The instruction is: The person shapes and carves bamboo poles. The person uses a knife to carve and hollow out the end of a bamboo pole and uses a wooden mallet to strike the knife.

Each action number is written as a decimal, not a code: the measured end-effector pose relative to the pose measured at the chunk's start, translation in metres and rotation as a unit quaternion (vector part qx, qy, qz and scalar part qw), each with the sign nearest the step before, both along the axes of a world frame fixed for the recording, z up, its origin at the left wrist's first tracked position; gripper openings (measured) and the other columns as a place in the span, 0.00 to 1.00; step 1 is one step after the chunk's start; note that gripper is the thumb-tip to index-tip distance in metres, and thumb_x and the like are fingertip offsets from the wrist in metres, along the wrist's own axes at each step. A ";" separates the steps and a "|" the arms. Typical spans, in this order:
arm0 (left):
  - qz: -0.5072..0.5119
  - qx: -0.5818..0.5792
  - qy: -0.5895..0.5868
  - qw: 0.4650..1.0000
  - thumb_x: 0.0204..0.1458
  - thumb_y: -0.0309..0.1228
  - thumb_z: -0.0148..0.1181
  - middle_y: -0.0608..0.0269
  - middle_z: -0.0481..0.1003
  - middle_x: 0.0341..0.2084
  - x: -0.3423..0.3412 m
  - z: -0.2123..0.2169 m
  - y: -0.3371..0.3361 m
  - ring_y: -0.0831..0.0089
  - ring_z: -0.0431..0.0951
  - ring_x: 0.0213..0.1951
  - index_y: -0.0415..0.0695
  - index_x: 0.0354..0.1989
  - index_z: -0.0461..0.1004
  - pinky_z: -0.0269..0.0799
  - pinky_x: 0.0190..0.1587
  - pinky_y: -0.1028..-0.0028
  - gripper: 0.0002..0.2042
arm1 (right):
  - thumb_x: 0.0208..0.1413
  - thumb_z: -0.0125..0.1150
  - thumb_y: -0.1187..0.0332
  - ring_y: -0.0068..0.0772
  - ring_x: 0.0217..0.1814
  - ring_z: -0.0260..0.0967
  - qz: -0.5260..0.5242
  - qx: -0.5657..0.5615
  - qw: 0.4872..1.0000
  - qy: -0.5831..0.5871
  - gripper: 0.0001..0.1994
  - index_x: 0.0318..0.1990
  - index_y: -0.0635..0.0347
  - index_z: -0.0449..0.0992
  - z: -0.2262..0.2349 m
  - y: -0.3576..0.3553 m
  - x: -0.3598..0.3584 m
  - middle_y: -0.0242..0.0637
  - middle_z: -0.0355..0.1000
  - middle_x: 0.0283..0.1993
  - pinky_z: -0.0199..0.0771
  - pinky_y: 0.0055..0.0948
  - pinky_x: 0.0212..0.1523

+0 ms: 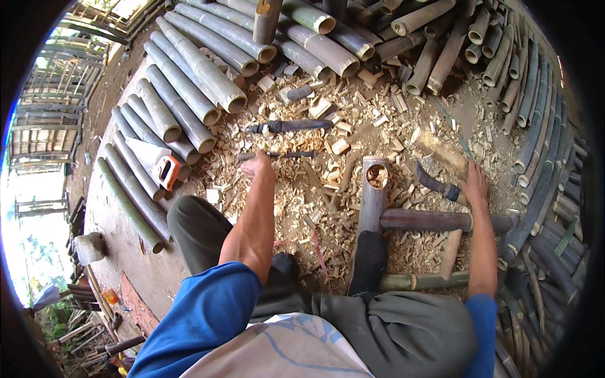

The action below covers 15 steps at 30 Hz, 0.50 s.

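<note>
My left hand point(257, 166) is closed around one end of a thin dark rod-like tool point(291, 154), which lies level just above the wood shavings. Beyond it rests a dark sheathed knife point(301, 125). Off to the right, my right hand point(476, 185) grips the near end of a thick pale wooden club point(441, 151). Beside that hand is a curved dark blade point(428, 179) with a wrapped handle. Between my hands stretches a bamboo tube point(372, 205) with a shavings-filled hole near its far end. A brown bar point(425, 220) sticks out from its side.
Bamboo poles point(201, 69) lie in rows at the far left, and more are stacked at the back point(315, 47) and right point(535, 120). A handsaw point(165, 167) with an orange handle rests on the left poles. Shavings point(302, 195) cover the ground around my feet.
</note>
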<state>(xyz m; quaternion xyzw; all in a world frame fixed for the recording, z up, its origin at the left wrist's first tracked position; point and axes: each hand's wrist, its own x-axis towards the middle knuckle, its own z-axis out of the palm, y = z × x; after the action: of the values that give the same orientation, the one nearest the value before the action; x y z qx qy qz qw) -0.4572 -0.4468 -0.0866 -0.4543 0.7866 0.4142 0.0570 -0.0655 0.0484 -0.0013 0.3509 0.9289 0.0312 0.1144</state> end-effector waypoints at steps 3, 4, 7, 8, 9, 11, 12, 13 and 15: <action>0.051 0.103 0.066 0.991 0.53 0.41 0.68 0.44 0.76 0.36 0.013 -0.001 0.025 0.52 0.80 0.41 0.26 0.41 0.74 0.79 0.42 0.54 0.25 | 0.46 0.71 0.69 0.56 0.64 0.69 -0.032 -0.038 0.999 -0.015 0.36 0.66 0.58 0.65 0.024 0.014 0.009 0.48 0.70 0.64 0.69 0.53 0.61; 0.054 0.145 0.081 0.985 0.53 0.41 0.67 0.44 0.79 0.31 0.018 0.000 0.025 0.51 0.82 0.37 0.26 0.37 0.76 0.81 0.36 0.54 0.22 | 0.46 0.71 0.67 0.57 0.62 0.70 -0.027 -0.043 0.999 0.010 0.36 0.65 0.59 0.66 0.038 0.009 0.010 0.49 0.71 0.63 0.71 0.53 0.59; 0.004 0.116 0.075 0.990 0.53 0.44 0.70 0.45 0.77 0.36 -0.003 -0.010 -0.013 0.54 0.80 0.40 0.26 0.40 0.74 0.80 0.32 0.56 0.27 | 0.44 0.71 0.62 0.61 0.57 0.73 -0.032 -0.068 0.996 0.049 0.37 0.64 0.61 0.66 0.076 -0.034 0.012 0.54 0.72 0.62 0.73 0.53 0.54; -0.041 0.079 0.046 0.995 0.52 0.47 0.72 0.48 0.77 0.35 -0.006 -0.007 -0.009 0.57 0.79 0.34 0.31 0.43 0.71 0.80 0.30 0.55 0.28 | 0.44 0.71 0.60 0.63 0.56 0.73 -0.044 -0.069 0.995 0.050 0.38 0.64 0.62 0.66 0.092 -0.046 0.021 0.56 0.72 0.61 0.74 0.53 0.53; -0.083 0.039 0.019 0.996 0.50 0.49 0.73 0.51 0.76 0.33 -0.011 -0.003 -0.008 0.59 0.79 0.27 0.37 0.46 0.67 0.80 0.27 0.54 0.29 | 0.42 0.71 0.58 0.59 0.58 0.74 -0.100 -0.122 0.986 0.052 0.42 0.67 0.62 0.64 0.104 -0.059 0.032 0.58 0.71 0.62 0.76 0.51 0.53; -0.121 -0.054 -0.003 0.991 0.45 0.46 0.74 0.47 0.75 0.48 0.004 0.011 0.020 0.60 0.78 0.44 0.31 0.53 0.70 0.78 0.50 0.54 0.34 | 0.43 0.70 0.60 0.53 0.58 0.74 -0.152 -0.249 0.943 0.162 0.43 0.69 0.63 0.62 0.101 -0.078 0.075 0.57 0.72 0.62 0.77 0.47 0.53; -0.096 -0.025 -0.007 0.995 0.48 0.41 0.72 0.49 0.74 0.48 0.001 0.022 0.028 0.61 0.77 0.44 0.35 0.53 0.69 0.78 0.49 0.49 0.30 | 0.44 0.70 0.60 0.51 0.58 0.75 -0.171 -0.316 0.906 0.222 0.44 0.70 0.64 0.61 0.098 -0.093 0.093 0.57 0.72 0.62 0.78 0.45 0.52; -0.066 -0.004 -0.005 0.998 0.51 0.37 0.70 0.51 0.73 0.49 -0.006 0.034 0.026 0.62 0.77 0.45 0.38 0.53 0.67 0.78 0.49 0.44 0.26 | 0.45 0.69 0.60 0.46 0.57 0.74 -0.223 -0.423 0.829 0.289 0.44 0.71 0.65 0.59 0.093 -0.115 0.103 0.54 0.72 0.61 0.79 0.42 0.52; 0.014 0.104 0.104 0.989 0.52 0.36 0.67 0.54 0.72 0.43 -0.024 0.036 0.001 0.61 0.76 0.42 0.37 0.51 0.67 0.79 0.46 0.53 0.23 | 0.46 0.69 0.61 0.39 0.53 0.74 -0.271 -0.557 0.694 0.367 0.45 0.72 0.67 0.58 0.088 -0.161 0.108 0.49 0.72 0.57 0.79 0.37 0.51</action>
<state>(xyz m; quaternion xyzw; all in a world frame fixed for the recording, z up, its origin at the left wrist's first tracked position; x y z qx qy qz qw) -0.4812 -0.4463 -0.0503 -0.4114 0.7347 0.5392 0.0162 0.0429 -0.1125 0.0865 0.4427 0.6090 -0.6557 -0.0571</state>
